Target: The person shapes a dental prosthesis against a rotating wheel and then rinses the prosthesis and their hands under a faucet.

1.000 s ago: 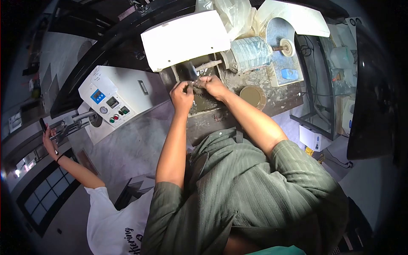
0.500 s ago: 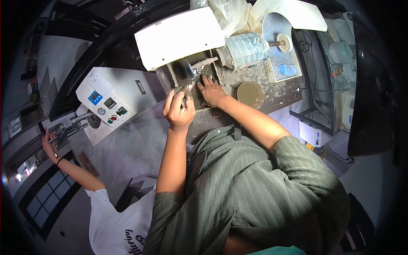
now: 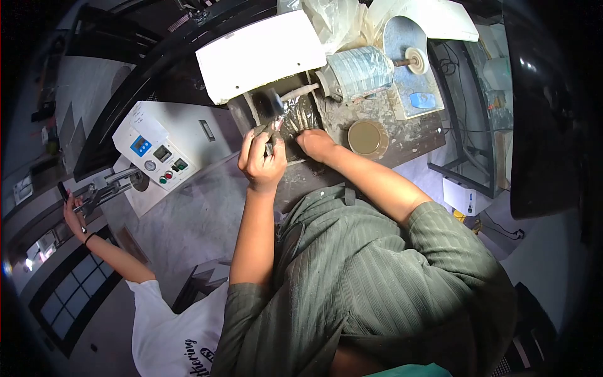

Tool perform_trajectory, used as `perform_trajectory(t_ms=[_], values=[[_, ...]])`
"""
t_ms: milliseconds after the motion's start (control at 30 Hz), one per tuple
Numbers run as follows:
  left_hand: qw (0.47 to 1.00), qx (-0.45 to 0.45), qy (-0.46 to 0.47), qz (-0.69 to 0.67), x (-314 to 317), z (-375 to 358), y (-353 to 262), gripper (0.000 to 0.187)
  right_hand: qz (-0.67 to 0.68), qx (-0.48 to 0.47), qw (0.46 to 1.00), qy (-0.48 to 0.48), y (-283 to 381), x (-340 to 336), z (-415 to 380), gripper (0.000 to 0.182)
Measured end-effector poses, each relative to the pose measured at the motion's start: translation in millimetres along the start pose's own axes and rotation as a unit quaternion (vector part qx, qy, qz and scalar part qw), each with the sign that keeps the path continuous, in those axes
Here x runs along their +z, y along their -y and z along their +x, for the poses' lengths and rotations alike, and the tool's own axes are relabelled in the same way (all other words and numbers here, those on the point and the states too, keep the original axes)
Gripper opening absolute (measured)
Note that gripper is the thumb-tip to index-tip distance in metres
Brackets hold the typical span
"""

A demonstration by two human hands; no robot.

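Observation:
My left hand (image 3: 262, 164) is closed in a pinch at the front of the wet trough (image 3: 254, 108), beside a dark wheel (image 3: 271, 102). Something small and pale shows at its fingertips, too small to name. To its right, my right hand (image 3: 316, 146) has its fingers curled at the muddy trough's edge; anything in them is hidden. Above the wheel sits a white cover (image 3: 262, 55). A shaft (image 3: 300, 92) runs from the wheel to a motor wrapped in clear plastic (image 3: 359, 72). Near my right wrist stands a round container of brownish liquid (image 3: 366, 138).
On the left is a white machine (image 3: 156, 151) with buttons and displays. A co-worker's hand (image 3: 74, 217) reaches toward its metal arm. At the back right, a white basin (image 3: 402, 38) holds a blue block (image 3: 423, 100) beside a round white wheel (image 3: 416, 61).
My right hand has gone from spread fingers in the trough to curled fingers, slightly nearer to me. My left hand stays pinched by the wheel. The view has shifted slightly.

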State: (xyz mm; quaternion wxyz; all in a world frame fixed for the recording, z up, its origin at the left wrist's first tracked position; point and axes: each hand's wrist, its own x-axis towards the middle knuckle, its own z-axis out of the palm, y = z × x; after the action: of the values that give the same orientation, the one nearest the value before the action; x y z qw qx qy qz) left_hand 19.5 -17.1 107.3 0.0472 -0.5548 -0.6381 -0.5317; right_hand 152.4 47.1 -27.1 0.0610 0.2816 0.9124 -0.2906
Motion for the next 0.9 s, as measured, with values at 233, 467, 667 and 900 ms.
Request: perform_trajectory(t_ms=[233, 467, 667, 900], values=[[1.000, 0.005, 0.000, 0.005, 4.1, -6.2, 6.1, 0.011, 0.065, 0.052, 0.996, -0.042, -6.2, -16.8, -4.4, 0.016], [0.994, -0.087, 0.064, 0.024, 15.8, -35.0, 28.2, 0.010, 0.376, 0.082, 0.920, -0.077, 3.4, -55.2, -7.2, 0.021], [0.976, -0.155, 0.141, 0.057, 29.6, -62.5, 42.1, 0.013, 0.552, 0.125, 0.822, -0.064, 5.6, -45.6, 0.7, 0.022], [0.962, -0.198, 0.189, 0.018, 30.3, -70.6, 49.7, 0.022, 0.481, 0.135, 0.861, -0.095, -6.2, -23.2, 5.2, 0.018]])
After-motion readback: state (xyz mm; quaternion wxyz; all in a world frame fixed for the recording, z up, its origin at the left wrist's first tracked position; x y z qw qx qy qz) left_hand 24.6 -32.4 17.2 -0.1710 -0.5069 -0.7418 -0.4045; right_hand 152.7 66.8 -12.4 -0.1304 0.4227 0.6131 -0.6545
